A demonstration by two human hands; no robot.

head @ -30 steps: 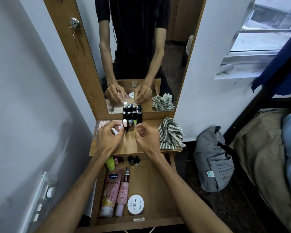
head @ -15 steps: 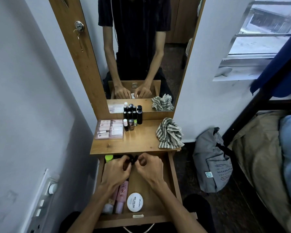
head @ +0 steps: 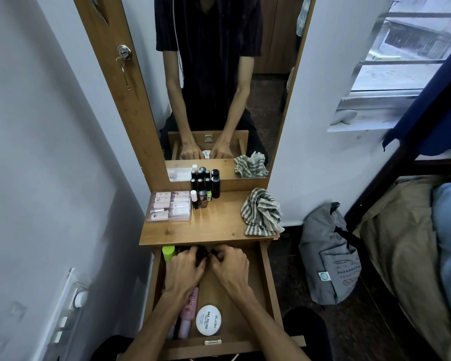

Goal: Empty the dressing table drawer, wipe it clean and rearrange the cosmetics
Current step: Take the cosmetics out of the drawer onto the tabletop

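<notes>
Wooden desk [head: 208, 230] beneath a mirror, its drawer [head: 267, 287] open: both hands have dropped from the desktop bottle cluster [head: 205, 190] into the drawer's back, left hand [head: 184, 272] and right hand [head: 228, 267] each curling onto small dark bottles [head: 202, 252], so unloading continues.

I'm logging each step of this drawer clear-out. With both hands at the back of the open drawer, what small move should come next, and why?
Probably lift the small dark bottles that the left hand and right hand are closing on up to the tabletop, beside the bottle cluster. The drawer isn't empty yet.
</notes>
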